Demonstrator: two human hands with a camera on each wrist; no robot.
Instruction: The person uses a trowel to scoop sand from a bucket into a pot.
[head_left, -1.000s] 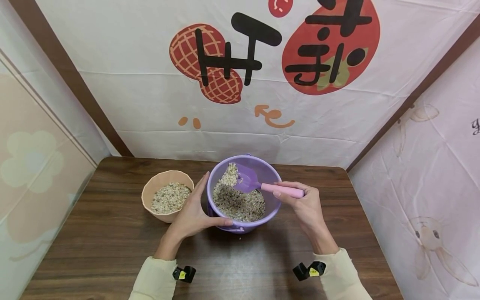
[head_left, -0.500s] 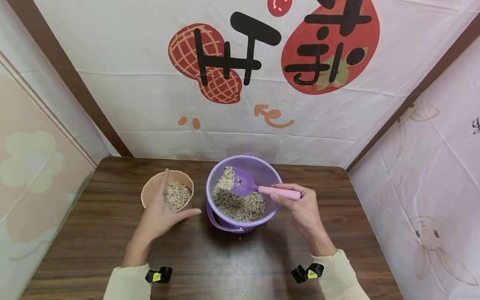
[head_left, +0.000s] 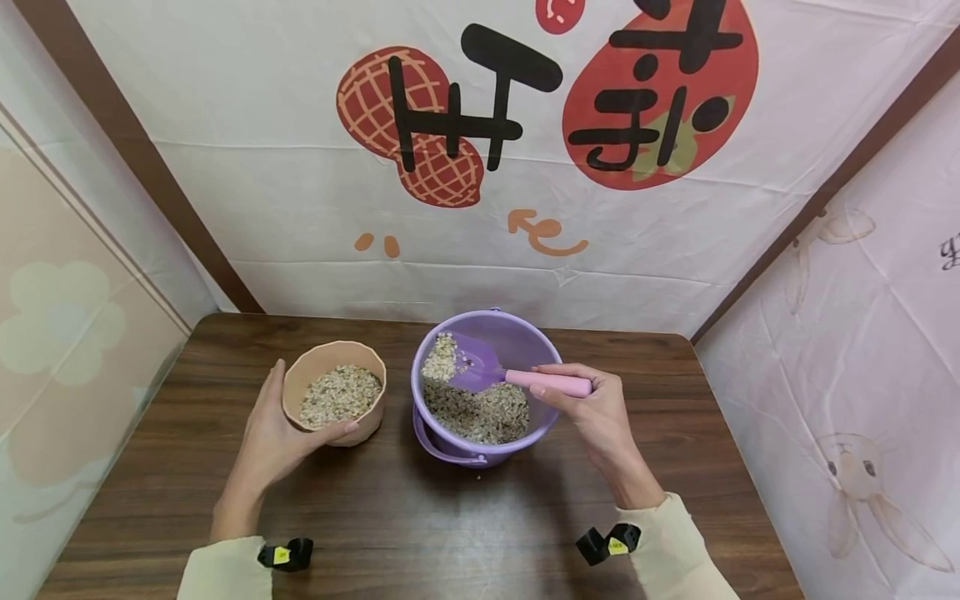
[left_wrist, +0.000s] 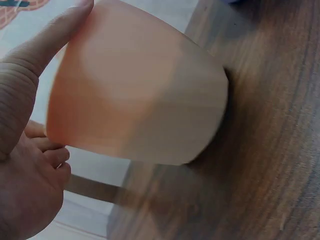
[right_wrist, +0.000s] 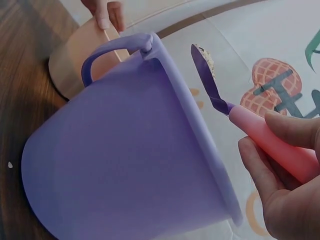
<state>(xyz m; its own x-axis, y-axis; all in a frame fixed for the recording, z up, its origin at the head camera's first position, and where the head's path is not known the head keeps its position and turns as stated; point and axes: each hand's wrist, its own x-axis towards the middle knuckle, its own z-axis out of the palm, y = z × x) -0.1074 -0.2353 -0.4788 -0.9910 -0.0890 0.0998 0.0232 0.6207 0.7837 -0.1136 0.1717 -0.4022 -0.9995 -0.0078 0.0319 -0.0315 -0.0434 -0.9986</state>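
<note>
My left hand [head_left: 272, 433] holds the peach faceted bowl [head_left: 372, 423] at the left, thumb over the front rim and fingers along its left side. Pale grain flakes [head_left: 341, 395] lie inside it. In the left wrist view the bowl's wall [left_wrist: 140, 90] fills the middle, with the thumb at its rim. My right hand [head_left: 592, 412] grips the pink handle [head_left: 551, 382] of a small purple toy shovel [head_left: 477, 363]. Its blade carries a heap of flakes [head_left: 440, 358] above the purple bucket [head_left: 542, 333]. More flakes [head_left: 487, 417] cover the bucket's bottom.
The bucket's handle [head_left: 450, 457] hangs down at its front left. A single flake [head_left: 478, 477] lies on the brown wooden table [head_left: 465, 542] before the bucket. A printed white cloth [head_left: 300, 208] rises behind the table.
My left hand has left the bucket's rim, moved left and taken hold of the bowl. My right hand and the loaded shovel have shifted slightly left over the bucket.
</note>
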